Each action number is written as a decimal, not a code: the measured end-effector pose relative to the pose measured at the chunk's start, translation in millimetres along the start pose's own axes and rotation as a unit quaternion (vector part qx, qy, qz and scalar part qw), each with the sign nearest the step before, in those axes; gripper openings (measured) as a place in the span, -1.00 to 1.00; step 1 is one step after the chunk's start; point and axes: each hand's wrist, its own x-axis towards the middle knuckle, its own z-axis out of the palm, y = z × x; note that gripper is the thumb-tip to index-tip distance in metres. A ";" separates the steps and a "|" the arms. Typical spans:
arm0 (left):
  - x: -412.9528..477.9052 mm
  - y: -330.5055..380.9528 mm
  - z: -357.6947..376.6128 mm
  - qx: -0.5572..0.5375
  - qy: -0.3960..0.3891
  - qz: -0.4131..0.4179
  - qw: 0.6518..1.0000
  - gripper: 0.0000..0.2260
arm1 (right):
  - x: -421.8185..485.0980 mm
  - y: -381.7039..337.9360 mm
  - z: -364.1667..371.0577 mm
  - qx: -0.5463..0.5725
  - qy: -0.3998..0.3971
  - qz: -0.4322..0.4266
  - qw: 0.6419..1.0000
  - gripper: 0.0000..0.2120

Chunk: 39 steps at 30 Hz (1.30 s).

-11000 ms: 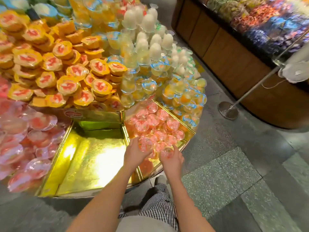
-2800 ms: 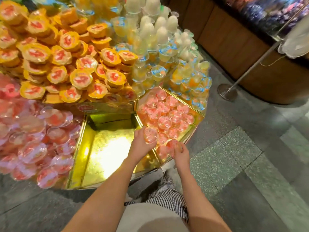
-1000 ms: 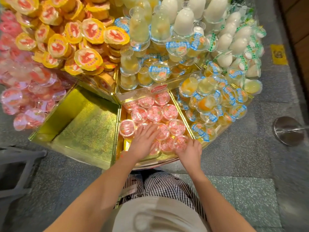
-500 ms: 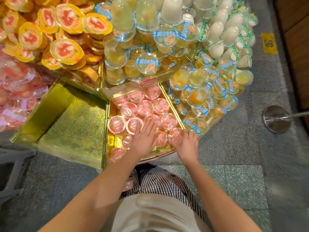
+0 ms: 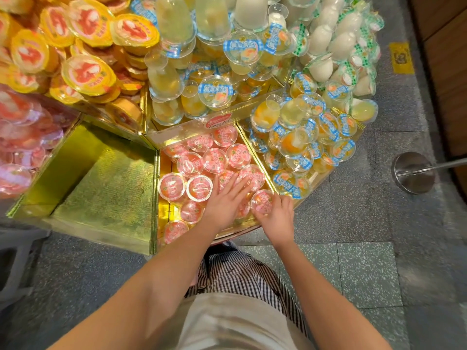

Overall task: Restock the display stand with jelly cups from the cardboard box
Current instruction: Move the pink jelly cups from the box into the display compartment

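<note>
The right hand point(image 5: 277, 219) holds a pink jelly cup point(image 5: 262, 201) in its grip.

Floor: grey-green speckled terrazzo tiles point(image 5: 366, 274). Right edge: brown wooden panelled counter front point(image 5: 447, 59). Near it: round brushed-metal stand base with slanting pole point(image 5: 413, 172); yellow rectangular floor sticker point(image 5: 401, 58).

Before you, pink-lidded jelly cups point(image 5: 214, 159) lie lids up, packed edge to edge, in one compartment of your gold display stand point(image 5: 101, 188).
</note>
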 end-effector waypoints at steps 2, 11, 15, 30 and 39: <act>0.2 0.3 -0.5 -0.005 -0.004 -0.004 1.000 -0.29 | 1.0 -1.0 1.0 0.018 0.000 -0.009 1.000 -0.39; 2.2 -1.3 -6.6 -0.047 -0.012 -0.007 0.999 -0.34 | 0.9 -7.2 1.9 -0.016 0.017 0.012 1.000 -0.35; 2.9 -2.4 -13.9 -0.060 -0.024 -0.008 0.998 -0.37 | -1.2 -8.6 0.1 -0.049 0.014 0.028 0.998 -0.34; -91.4 -70.7 -14.8 -0.153 0.100 -0.121 0.976 -0.46 | -45.0 -115.7 29.7 0.029 0.026 0.056 0.998 -0.30; -298.9 -189.9 33.1 -0.179 0.178 -0.231 0.940 -0.41 | -154.3 -284.2 149.3 0.034 -0.056 -0.073 0.995 -0.38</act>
